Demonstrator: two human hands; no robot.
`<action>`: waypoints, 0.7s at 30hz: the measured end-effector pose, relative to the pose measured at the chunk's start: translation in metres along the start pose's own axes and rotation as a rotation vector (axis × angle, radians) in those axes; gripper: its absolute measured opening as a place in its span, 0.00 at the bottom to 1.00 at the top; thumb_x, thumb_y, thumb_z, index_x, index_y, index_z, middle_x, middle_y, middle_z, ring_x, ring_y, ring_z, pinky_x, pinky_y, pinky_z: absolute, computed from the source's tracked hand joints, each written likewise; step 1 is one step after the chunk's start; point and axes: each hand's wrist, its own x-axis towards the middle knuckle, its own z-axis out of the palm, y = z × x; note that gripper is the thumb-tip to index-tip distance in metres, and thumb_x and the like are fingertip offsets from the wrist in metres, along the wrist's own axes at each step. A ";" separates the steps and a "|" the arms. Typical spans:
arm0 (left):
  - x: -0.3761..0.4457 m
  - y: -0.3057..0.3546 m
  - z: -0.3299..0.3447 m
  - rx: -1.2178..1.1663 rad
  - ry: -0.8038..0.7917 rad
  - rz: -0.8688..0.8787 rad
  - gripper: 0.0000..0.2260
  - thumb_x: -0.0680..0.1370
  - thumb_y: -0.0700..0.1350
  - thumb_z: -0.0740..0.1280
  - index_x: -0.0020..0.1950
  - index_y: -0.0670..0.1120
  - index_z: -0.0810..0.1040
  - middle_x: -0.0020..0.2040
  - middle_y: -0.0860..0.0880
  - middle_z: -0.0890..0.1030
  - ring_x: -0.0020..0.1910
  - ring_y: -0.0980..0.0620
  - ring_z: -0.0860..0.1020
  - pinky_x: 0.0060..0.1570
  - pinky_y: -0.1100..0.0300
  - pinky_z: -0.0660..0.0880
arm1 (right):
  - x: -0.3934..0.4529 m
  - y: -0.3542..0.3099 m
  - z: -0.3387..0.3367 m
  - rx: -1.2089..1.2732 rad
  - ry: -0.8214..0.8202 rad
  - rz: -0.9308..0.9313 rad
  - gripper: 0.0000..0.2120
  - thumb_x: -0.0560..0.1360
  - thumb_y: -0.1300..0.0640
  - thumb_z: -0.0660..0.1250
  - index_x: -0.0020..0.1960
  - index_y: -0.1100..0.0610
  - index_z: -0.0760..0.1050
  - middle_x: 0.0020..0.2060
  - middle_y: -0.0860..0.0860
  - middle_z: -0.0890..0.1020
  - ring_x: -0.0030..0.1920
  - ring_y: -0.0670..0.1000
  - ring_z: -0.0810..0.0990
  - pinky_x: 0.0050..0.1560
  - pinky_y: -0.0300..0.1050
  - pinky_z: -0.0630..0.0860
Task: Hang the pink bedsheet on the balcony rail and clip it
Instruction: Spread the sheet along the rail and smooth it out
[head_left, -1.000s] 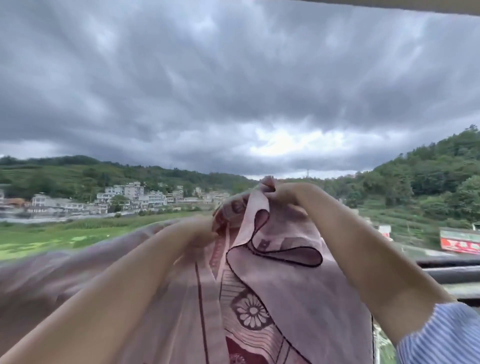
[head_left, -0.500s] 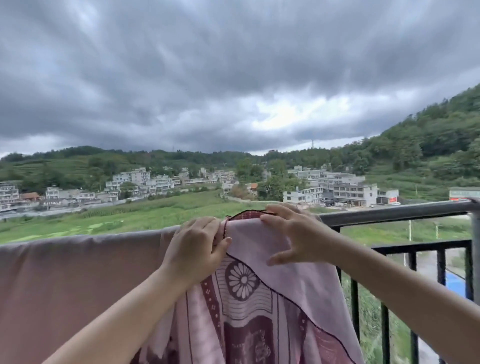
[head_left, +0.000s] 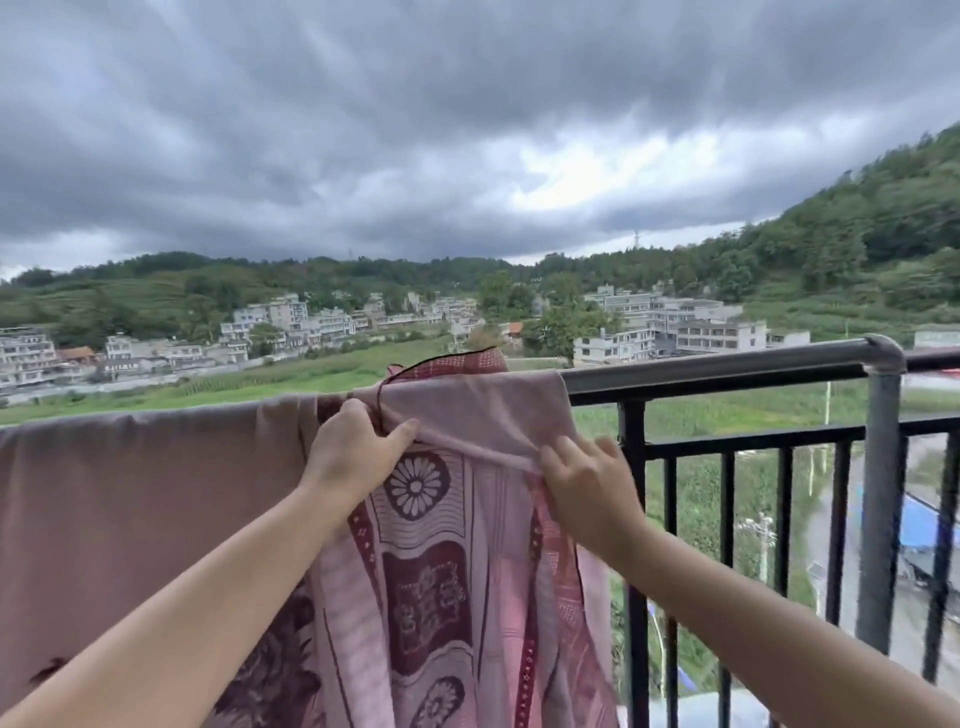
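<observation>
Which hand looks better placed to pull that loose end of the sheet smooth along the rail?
Probably the right hand: it pinches the folded edge of the pink patterned bedsheet nearest its free end, beside the bare black metal balcony rail. The left hand grips the fold further in, anchoring it.

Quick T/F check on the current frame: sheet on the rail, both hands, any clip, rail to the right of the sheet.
1. The pink bedsheet is draped over the balcony rail. True.
2. The left hand hangs free of the fabric. False: it grips a fold of the sheet just below the rail.
3. The right hand holds the sheet's folded edge. True.
4. A clip pins the sheet to the rail. False: no clip is visible.
5. The sheet covers the rail all the way to the corner post. False: bare rail shows between the sheet's right edge and the post.
</observation>
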 end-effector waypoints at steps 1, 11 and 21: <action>0.001 0.013 0.005 -0.119 0.023 -0.055 0.16 0.73 0.49 0.67 0.52 0.38 0.70 0.49 0.42 0.78 0.49 0.42 0.76 0.45 0.55 0.72 | 0.010 0.016 -0.018 0.117 0.003 0.080 0.07 0.68 0.58 0.67 0.33 0.59 0.76 0.24 0.50 0.78 0.21 0.47 0.72 0.27 0.41 0.73; 0.073 0.235 0.141 0.173 -0.296 0.400 0.16 0.77 0.46 0.61 0.62 0.40 0.71 0.51 0.46 0.76 0.45 0.52 0.75 0.42 0.66 0.71 | 0.115 0.314 -0.062 0.099 -0.177 0.753 0.16 0.73 0.67 0.59 0.27 0.59 0.63 0.25 0.52 0.66 0.27 0.50 0.65 0.26 0.39 0.63; 0.077 0.305 0.208 0.313 -0.007 0.500 0.15 0.76 0.47 0.63 0.58 0.40 0.73 0.51 0.43 0.79 0.51 0.45 0.78 0.54 0.52 0.76 | 0.107 0.461 -0.064 0.129 -0.381 0.970 0.17 0.76 0.61 0.58 0.29 0.61 0.64 0.26 0.52 0.66 0.28 0.50 0.67 0.25 0.38 0.63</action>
